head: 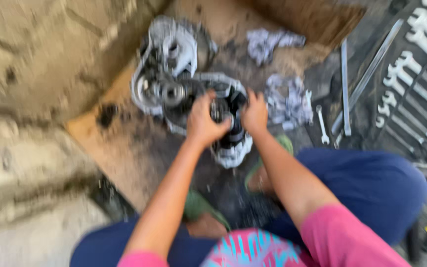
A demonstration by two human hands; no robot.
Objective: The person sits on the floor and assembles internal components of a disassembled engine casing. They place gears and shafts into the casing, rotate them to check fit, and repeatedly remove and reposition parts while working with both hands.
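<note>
The picture is blurred by motion. My left hand and my right hand both grip a dark, greasy engine part with a silver lower end, one hand on each side of it. The part stands at the near edge of an opened silver engine casing with gears showing inside. Both lie on a stained sheet of cardboard on the ground.
Crumpled grey rags lie right of the casing. A row of wrenches is laid out on a dark mat at the right, with a small wrench and long metal bars nearby. Rough concrete fills the left side.
</note>
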